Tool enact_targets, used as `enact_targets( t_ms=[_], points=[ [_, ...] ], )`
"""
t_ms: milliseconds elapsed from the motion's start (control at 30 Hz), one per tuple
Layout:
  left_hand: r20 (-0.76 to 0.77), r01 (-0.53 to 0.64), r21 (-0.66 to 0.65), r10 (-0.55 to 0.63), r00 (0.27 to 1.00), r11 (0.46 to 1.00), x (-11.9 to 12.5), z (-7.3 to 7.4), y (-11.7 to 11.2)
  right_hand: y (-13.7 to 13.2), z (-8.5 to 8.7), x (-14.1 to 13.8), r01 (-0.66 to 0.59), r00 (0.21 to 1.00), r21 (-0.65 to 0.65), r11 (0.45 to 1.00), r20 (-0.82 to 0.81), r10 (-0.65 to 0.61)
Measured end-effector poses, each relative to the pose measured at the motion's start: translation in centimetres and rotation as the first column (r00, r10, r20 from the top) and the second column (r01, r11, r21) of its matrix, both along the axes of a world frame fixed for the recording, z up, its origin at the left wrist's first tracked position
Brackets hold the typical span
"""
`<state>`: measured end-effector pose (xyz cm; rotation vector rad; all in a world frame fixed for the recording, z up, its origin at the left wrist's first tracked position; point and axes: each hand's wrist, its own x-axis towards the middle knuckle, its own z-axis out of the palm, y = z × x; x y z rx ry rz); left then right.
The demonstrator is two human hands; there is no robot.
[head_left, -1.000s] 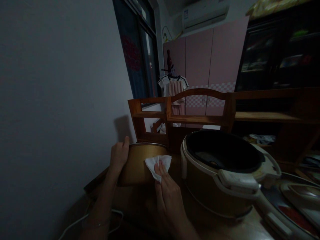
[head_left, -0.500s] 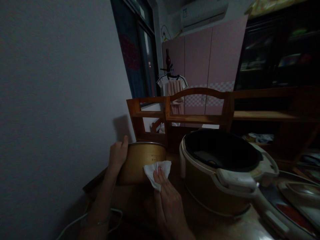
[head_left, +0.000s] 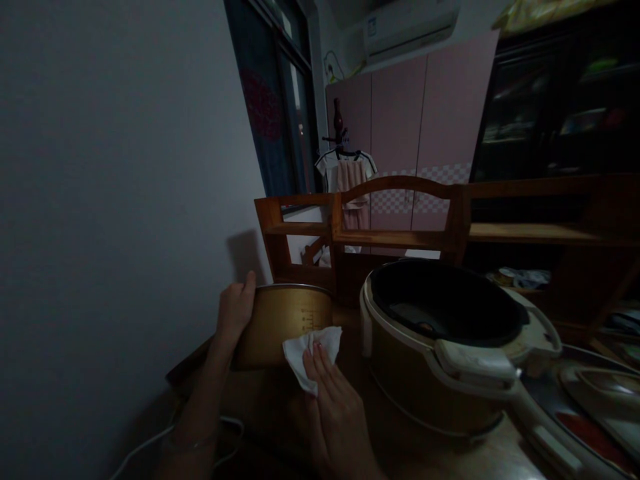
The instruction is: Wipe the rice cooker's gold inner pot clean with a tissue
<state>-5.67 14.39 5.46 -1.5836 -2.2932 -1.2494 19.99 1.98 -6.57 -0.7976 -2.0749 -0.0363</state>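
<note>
The rim of a gold inner pot (head_left: 275,323) is gripped at its nine o'clock edge by the left hand (head_left: 235,310); printed scale marks are shown on its wall. A white cloth (head_left: 296,353) is held against the wall's five o'clock side by the right hand (head_left: 337,400), its fingers extended. At three o'clock from the pot, a rice cooker (head_left: 415,380) with a dark, open interior is set on the surface (head_left: 515,460). Beyond, towards two o'clock, a wooden shelf unit (head_left: 395,238) is backed by a pink wardrobe (head_left: 395,127).
</note>
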Motion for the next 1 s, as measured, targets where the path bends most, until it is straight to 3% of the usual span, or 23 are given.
enact_targets(
  t_ms=[767,1000],
  points=[
    [0.024,0.011,0.012,-0.011,1.0,1.0,-0.4,0.0,0.3,0.2,-0.2,-0.5,-0.009,0.999,0.032,0.999,-0.037,0.01],
    [0.001,0.026,-0.002,-0.026,1.0,1.0,-0.4,0.1,0.4,-0.3,-1.9,-0.9,-0.012,1.0,0.054,0.998,-0.026,0.013]
  ],
)
